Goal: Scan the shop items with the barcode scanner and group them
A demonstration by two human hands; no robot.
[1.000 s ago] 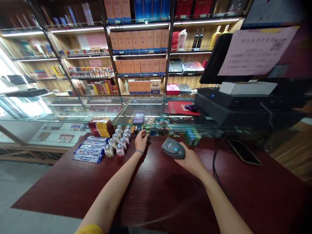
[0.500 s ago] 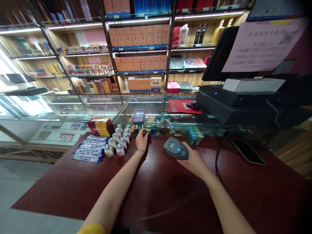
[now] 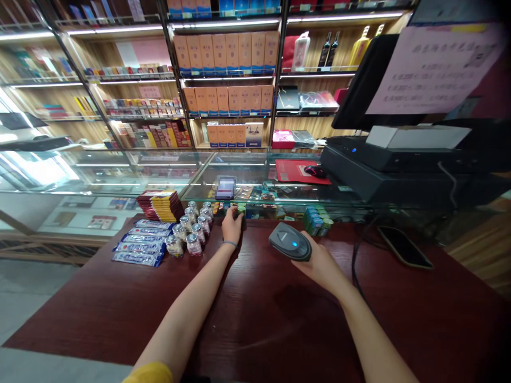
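My right hand (image 3: 317, 266) grips a dark grey barcode scanner (image 3: 290, 242), its blue light lit, above the dark red-brown tabletop (image 3: 263, 314). At the table's far edge, my left hand (image 3: 232, 226) has its fingers around a small green canister (image 3: 241, 209), partly hidden by the hand. Left of that hand stand two rows of small clear jars (image 3: 194, 244) with silver lids. Beyond them is a stack of red and yellow packets (image 3: 162, 205), with blue-and-white wrapped bars (image 3: 139, 246) lying in front. Several similar green canisters (image 3: 318, 221) stand grouped near the scanner, at the far edge.
A glass display counter (image 3: 255, 173) borders the far edge. On it are a small screen device (image 3: 225, 187) and a mouse (image 3: 314, 171) on a red mat. A phone (image 3: 404, 247) and black cables (image 3: 355, 255) lie at right, below the monitor (image 3: 367, 80).
The view has shifted slightly, so the goods at left sit further left. Both hands stay in nearly the same places; the scanner is still in my right hand.
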